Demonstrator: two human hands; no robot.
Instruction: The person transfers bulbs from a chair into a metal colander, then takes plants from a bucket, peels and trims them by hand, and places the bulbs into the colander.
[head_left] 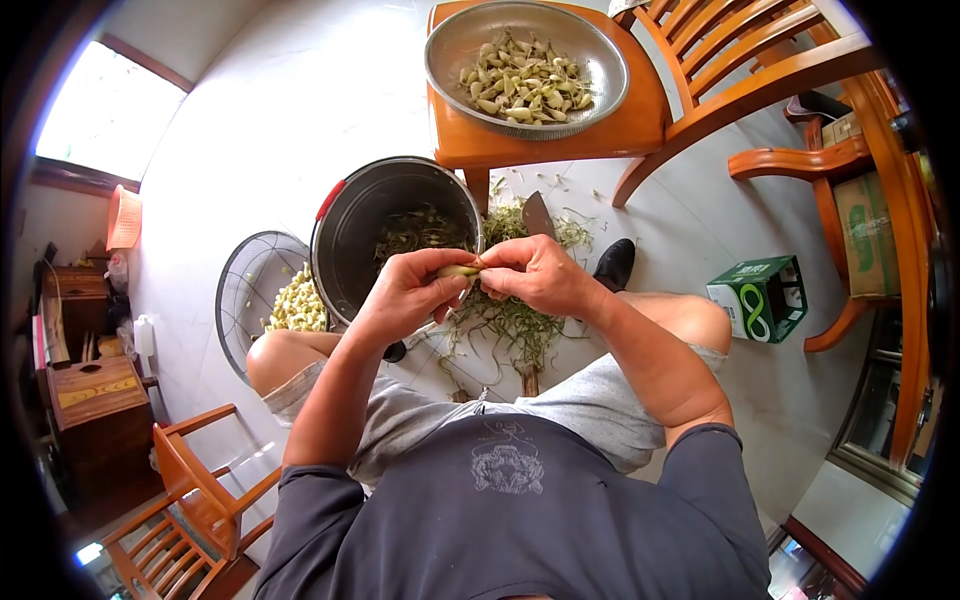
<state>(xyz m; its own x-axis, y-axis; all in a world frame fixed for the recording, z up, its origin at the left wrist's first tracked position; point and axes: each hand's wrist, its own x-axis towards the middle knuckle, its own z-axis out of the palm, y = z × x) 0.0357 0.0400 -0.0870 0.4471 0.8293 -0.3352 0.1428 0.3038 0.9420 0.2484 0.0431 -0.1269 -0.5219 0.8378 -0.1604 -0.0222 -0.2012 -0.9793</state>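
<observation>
My left hand (410, 285) pinches a small pale-green bulb (457, 271) with stringy ends, like a spring-onion bulb. The fingertips of my right hand (545, 277) are closed on the bulb's right end. Both hands meet over the near right rim of a deep dark pot (345, 250) with a red handle grip, which holds greenish peelings (420, 228). Under and beyond my right hand, a heap of green trimmings (525, 330) lies on the floor. A cleaver blade (538, 214) sticks up from it.
A metal colander (610, 85) of untrimmed bulbs (525, 80) stands on a wooden chair (560, 150) ahead. Left of the pot, a wire basket (235, 300) holds cleaned pale bulbs (298, 303). To the right are a green carton (757, 300) and wooden furniture (840, 165).
</observation>
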